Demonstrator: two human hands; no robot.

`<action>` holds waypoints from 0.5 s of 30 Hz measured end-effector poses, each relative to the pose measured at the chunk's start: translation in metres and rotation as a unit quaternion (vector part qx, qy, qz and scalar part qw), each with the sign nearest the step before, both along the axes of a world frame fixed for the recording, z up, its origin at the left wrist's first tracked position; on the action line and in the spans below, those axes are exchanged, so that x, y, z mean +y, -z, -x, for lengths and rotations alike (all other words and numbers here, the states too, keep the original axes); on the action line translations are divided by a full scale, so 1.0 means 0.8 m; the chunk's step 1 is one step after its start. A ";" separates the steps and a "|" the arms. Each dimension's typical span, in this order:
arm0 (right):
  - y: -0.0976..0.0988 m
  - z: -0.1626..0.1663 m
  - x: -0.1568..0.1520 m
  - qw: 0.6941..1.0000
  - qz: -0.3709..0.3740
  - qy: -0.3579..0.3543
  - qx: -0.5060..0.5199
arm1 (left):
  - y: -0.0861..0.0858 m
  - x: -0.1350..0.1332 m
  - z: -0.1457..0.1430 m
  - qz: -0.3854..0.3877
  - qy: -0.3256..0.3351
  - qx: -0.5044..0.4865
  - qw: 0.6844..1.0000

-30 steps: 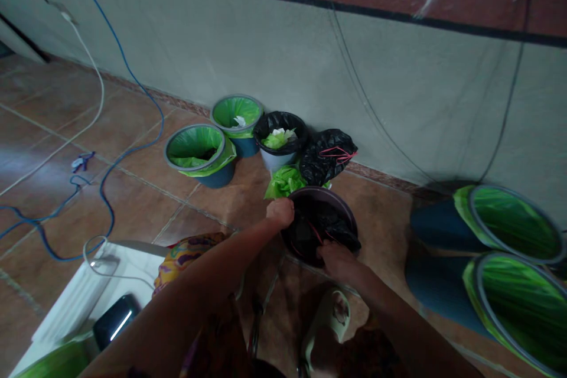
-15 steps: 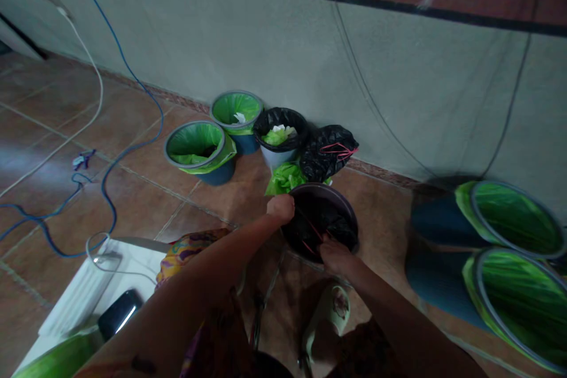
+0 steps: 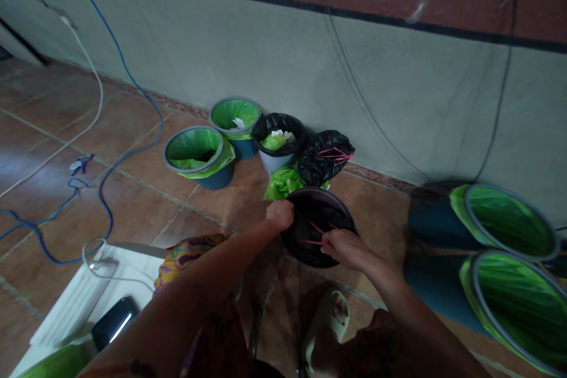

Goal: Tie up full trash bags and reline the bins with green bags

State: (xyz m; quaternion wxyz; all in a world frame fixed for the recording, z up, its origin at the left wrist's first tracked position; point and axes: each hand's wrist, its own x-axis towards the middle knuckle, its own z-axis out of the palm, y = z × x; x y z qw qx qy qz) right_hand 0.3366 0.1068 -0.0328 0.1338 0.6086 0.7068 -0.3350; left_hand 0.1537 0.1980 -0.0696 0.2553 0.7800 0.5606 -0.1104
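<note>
A dark round trash bin (image 3: 339, 199) stands on the floor in front of me, with a black garbage bag (image 3: 310, 212) inside. My left hand (image 3: 280, 214) is closed around the bin's left rim. Over the right side of the opening, my right hand (image 3: 344, 245) pinches the bag's pink drawstring (image 3: 311, 242), which stretches leftward from the fingers. Just behind the bin lies a filled black bag (image 3: 316, 162) with pink strings, and beside it a crumpled green bag (image 3: 283, 183). The bottom of the bin is too dark to make out.
Two green-lined bins (image 3: 214, 180) and a black-lined bin (image 3: 277, 162) stand near the wall. Two more green-lined bins (image 3: 447, 292) are at the right. A white surface with a phone (image 3: 115, 322) is at lower left; a blue cable (image 3: 106, 189) crosses the tiles.
My right hand has risen slightly and moved right, with the pink drawstring now drawn out from the bag. My left hand stays on the rim. The view has shifted a little.
</note>
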 end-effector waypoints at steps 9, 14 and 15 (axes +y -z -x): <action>-0.020 0.015 0.021 0.894 -0.047 0.244 0.373 | -0.015 -0.007 -0.010 -0.010 0.001 -0.034 0.999; -0.039 0.016 0.035 0.729 -0.039 0.435 0.527 | -0.030 -0.015 -0.017 -0.034 0.042 -0.207 0.977; -0.041 0.015 0.038 0.703 -0.038 0.457 0.544 | -0.033 -0.019 -0.018 -0.020 0.057 -0.239 0.969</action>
